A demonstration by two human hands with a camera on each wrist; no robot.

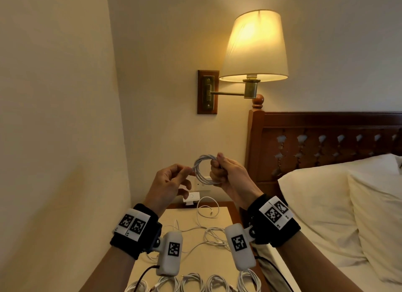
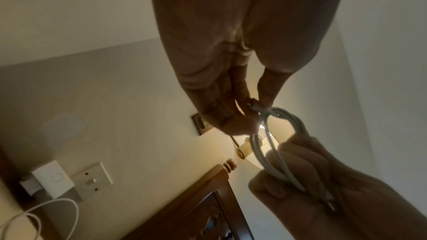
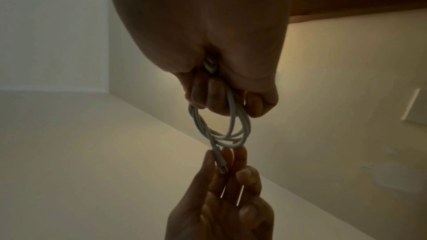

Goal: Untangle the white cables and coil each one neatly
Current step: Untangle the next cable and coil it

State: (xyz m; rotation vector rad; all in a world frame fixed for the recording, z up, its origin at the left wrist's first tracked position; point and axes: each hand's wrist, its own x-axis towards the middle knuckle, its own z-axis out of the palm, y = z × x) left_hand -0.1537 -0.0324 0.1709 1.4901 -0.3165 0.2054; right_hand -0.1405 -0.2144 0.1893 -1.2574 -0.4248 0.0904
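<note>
Coiled cables line nightstand near edge w/ loose ones behind; above, right hand grips upright coil, left hand pinches its plug end.

Bedside table carries loose cables and coiled cables.

No legible words, brands or numbers found. My wrist bands and camera housings carry only black-and-white square fiducial codes. Small characters sit beside the codes on the bands, too small for me to read.
</note>
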